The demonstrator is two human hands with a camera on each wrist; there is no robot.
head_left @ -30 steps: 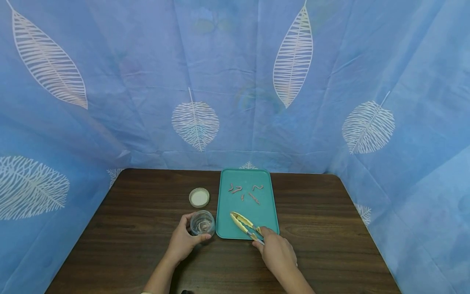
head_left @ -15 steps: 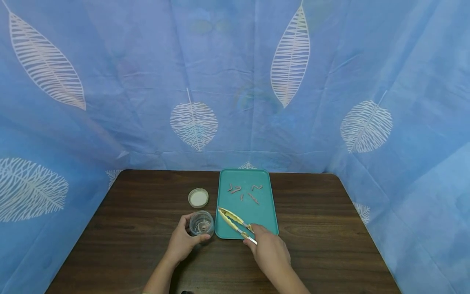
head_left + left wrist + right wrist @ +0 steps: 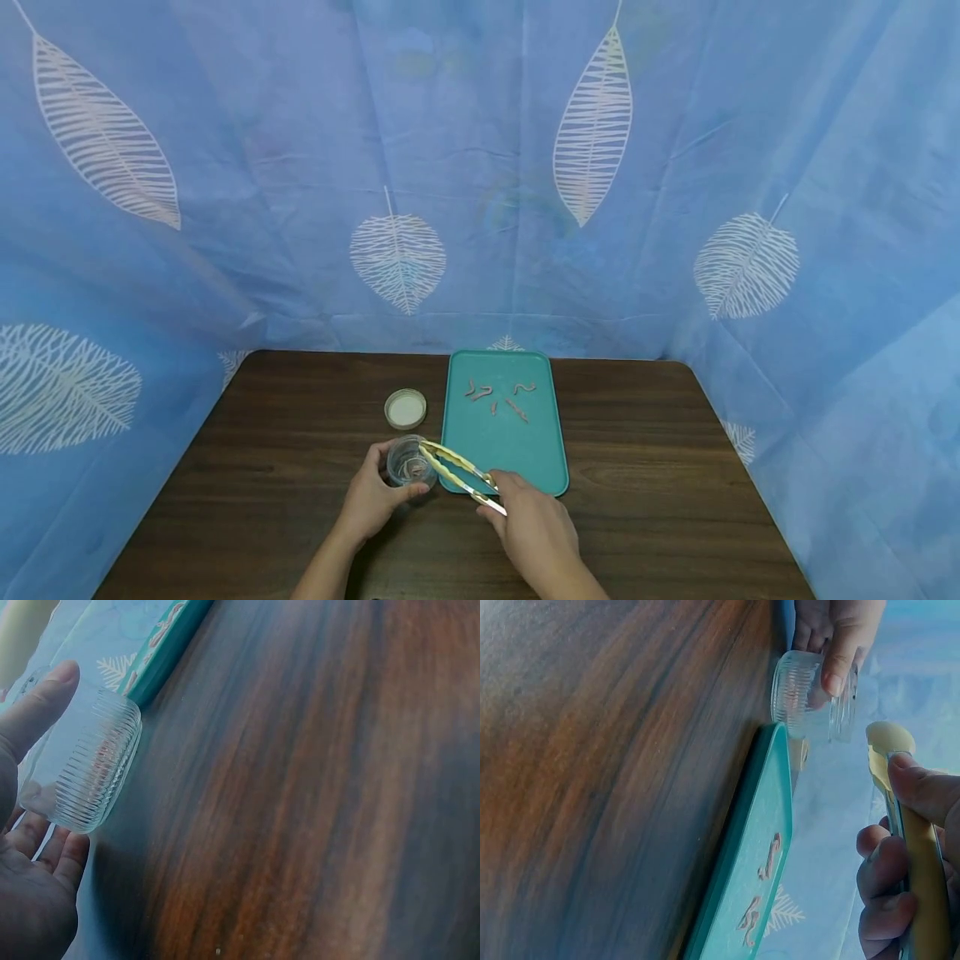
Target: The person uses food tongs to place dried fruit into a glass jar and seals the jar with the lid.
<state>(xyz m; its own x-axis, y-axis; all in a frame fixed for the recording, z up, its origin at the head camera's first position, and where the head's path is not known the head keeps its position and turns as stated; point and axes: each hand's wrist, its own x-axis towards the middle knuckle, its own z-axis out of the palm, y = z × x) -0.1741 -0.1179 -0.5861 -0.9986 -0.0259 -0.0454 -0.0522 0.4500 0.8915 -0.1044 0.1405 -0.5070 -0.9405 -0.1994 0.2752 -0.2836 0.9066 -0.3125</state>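
1. Jar [image 3: 411,463], clear, ribbed near its base; pale strands seen inside. Taken as clock centre, head view.
2. Left hand [image 3: 371,497]: clamped on the jar from eight o'clock, the wall held between thumb and fingers.
3. Right hand [image 3: 538,527]: found at four o'clock, apart from the other, fingers wrapped round the tongs.
4. Tongs [image 3: 459,459], yellow and silver: ends held at the jar's rim, about one o'clock; whether it is touched cannot be told.
5. Tray [image 3: 528,458], teal: laid at two o'clock, just beside the jar.
6. Strips [image 3: 517,410], pink, worm-like, several: scattered over the tray's far half.
7. Lid [image 3: 406,409], round, pale-centred: set at twelve o'clock, near the jar.
8. Table [image 3: 637,467], brown, wood-grained; backed by blue, leaf-printed cloth [image 3: 487,125].
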